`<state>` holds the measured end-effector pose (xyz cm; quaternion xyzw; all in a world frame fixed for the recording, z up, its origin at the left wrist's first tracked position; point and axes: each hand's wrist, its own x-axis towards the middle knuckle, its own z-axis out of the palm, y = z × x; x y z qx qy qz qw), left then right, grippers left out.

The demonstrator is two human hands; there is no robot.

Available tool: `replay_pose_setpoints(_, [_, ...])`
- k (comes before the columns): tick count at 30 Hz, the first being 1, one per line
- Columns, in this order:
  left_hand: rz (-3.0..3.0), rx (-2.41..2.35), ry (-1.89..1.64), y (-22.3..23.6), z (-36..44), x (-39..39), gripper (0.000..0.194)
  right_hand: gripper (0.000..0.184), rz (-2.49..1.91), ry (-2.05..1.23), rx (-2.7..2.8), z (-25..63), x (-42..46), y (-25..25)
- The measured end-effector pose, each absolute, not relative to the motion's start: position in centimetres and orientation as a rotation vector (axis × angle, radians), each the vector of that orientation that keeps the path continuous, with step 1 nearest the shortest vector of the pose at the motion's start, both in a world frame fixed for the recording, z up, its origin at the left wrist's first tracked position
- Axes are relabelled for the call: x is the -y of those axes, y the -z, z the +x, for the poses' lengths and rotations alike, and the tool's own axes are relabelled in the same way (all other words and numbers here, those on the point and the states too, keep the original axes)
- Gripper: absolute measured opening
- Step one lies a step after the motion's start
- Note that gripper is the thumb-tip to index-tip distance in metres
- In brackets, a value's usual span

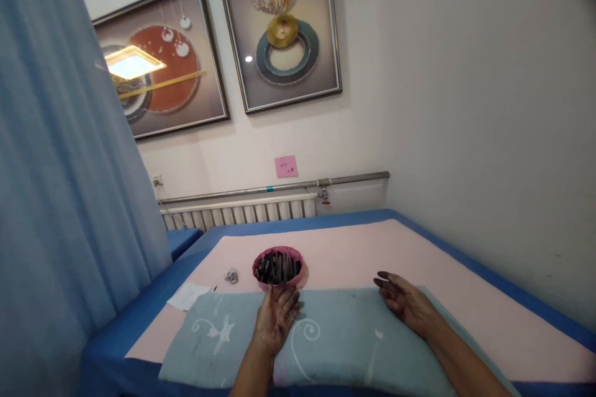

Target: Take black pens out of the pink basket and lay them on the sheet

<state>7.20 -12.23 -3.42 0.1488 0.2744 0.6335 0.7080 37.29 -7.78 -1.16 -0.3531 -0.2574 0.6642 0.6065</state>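
Note:
My left hand (278, 317) is palm up over a blue-green patterned cloth (342, 335), its fingers loosely apart and smudged dark. Just beyond its fingertips sits a pink oval basket (302, 260), filled with several dark, stick-like pieces (278, 268) whose kind I cannot make out. Over the cloth's right part is my right hand (403, 302), fingers spread a little and tips stained dark, with nothing in it. Left of the basket lies a small crumpled grey-white wad (231, 276).
A white sheet of paper (189, 296) lies by the cloth's left corner. Pink sheeting (354, 254) covers the blue bed (372, 217). A radiator (246, 211) and pipe run along the wall. A blue curtain (69, 167) hangs at left. Two framed pictures hang above.

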Motion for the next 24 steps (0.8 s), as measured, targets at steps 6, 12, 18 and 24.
replay_pose_setpoints(6, [0.328,-0.610,-1.414,3.30,7.32,12.36,0.030,0.013,-0.814,-1.548,0.598,37.40,7.72,1.32])
replay_pose_setpoints(12, [0.319,-0.614,-1.423,3.35,7.31,12.32,0.028,0.008,-0.825,-1.531,0.601,37.20,8.05,0.95])
replay_pose_setpoints(18, [0.318,-0.613,-1.430,3.35,7.30,12.42,0.028,0.008,-0.831,-1.530,0.602,37.14,8.11,0.83])
replay_pose_setpoints(24, [0.321,-0.606,-1.448,3.10,7.35,12.75,0.029,0.008,-0.828,-1.534,0.605,37.22,8.07,0.89])
